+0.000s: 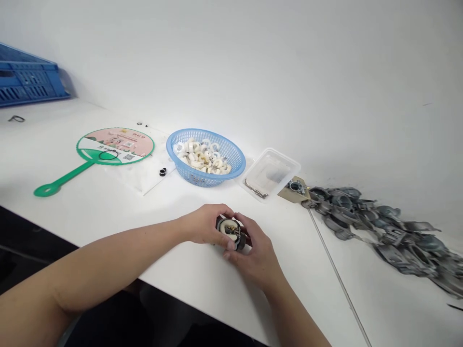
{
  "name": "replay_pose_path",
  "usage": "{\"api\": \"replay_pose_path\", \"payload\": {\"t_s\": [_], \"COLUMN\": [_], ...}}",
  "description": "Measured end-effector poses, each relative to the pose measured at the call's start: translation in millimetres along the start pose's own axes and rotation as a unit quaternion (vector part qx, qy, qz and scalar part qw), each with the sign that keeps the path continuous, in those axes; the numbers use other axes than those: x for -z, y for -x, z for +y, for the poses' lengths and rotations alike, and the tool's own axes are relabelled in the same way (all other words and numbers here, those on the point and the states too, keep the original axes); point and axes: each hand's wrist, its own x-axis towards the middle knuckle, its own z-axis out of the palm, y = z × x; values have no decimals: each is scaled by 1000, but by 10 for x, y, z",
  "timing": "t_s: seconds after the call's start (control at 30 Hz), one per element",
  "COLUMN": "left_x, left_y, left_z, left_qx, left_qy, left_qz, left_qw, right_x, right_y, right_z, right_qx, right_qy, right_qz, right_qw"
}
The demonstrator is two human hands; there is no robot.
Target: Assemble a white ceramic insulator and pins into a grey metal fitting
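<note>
Both my hands meet over the white table [108, 207] near its front edge. My left hand [204, 224] and my right hand [255, 250] are closed together round one small round metal part [231, 232]. A white ring sits in the top of that part, with a small wire piece across it. My fingers hide the part's sides and underside. A blue basket [188, 171] holding several white rings [202, 156] stands a short way beyond my hands.
A clear plastic tray [269, 171] holding thin wire pieces sits right of the basket. A long heap of grey metal parts [390, 229] runs along the right. A green hand fan [97, 154] lies at the left, and a blue crate [25, 77] stands at the far left.
</note>
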Motion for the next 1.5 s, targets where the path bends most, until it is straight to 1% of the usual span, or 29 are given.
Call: {"api": "replay_pose_path", "payload": {"t_s": [0.13, 0.2, 0.27, 0.37, 0.43, 0.47, 0.53, 0.6, 0.67, 0.73, 0.77, 0.83, 0.87, 0.93, 1.0, 1.07, 1.13, 1.27, 1.33, 1.4, 1.5], "left_x": [-5, -2, 6, 29, 50, 60, 78, 85, 82, 71, 64, 50, 45, 38, 36, 35, 33, 21, 16, 12, 7], "left_y": [-6, -11, -21, -49, -72, -83, -99, -106, -105, -98, -93, -82, -76, -65, -56, -46, -32, -8, -3, -5, -14], "left_z": [-28, -52, -89, -168, -225, -251, -292, -317, -329, -336, -340, -352, -362, -389, -415, -426, -420, -385, -373, -368, -372], "left_qx": [-18, -27, -30, -30, -24, -17, -1, 5, 1, -4, -5, -6, -6, -4, 5, 15, 23, 31, 32, 34, 33], "left_qy": [11, 9, -2, 17, 60, 79, 102, 101, 89, 77, 72, 64, 62, 62, 67, 71, 66, 54, 58, 64, 66], "left_qz": [-4, -6, 5, 26, 37, 42, 46, 44, 41, 40, 41, 44, 44, 45, 48, 49, 56, 62, 61, 62, 63], "left_qw": [1000, 1000, 1000, 999, 997, 996, 994, 994, 995, 996, 997, 997, 997, 997, 997, 996, 996, 996, 996, 995, 995], "right_x": [-27, -38, -53, -48, 23, 95, 334, 700, 1150, 1603, 1803, 2115, 2221, 2343, 2384, 2389, 2385, 2359, 2321, 2248, 2024], "right_y": [-13, -7, 9, 63, 128, 169, 271, 394, 535, 687, 765, 918, 990, 1115, 1209, 1272, 1306, 1318, 1309, 1289, 1210], "right_z": [-37, -51, -40, 37, 137, 204, 378, 599, 839, 1063, 1159, 1309, 1367, 1461, 1542, 1610, 1661, 1688, 1660, 1592, 1397], "right_qx": [-18, -17, -8, 1, -10, -26, -78, -147, -225, -296, -327, -375, -387, -399, -408, -418, -424, -416, -406, -391, -345], "right_qy": [-38, -35, -13, 23, 27, 19, -4, -14, 44, 97, 133, 191, 213, 242, 260, 264, 260, 254, 255, 266, 309], "right_qz": [24, 45, 61, 91, 126, 151, 216, 300, 389, 448, 463, 469, 471, 479, 483, 483, 480, 475, 481, 496, 529], "right_qw": [999, 998, 998, 996, 992, 988, 973, 943, 892, 838, 813, 776, 763, 744, 730, 723, 723, 733, 734, 728, 711]}}
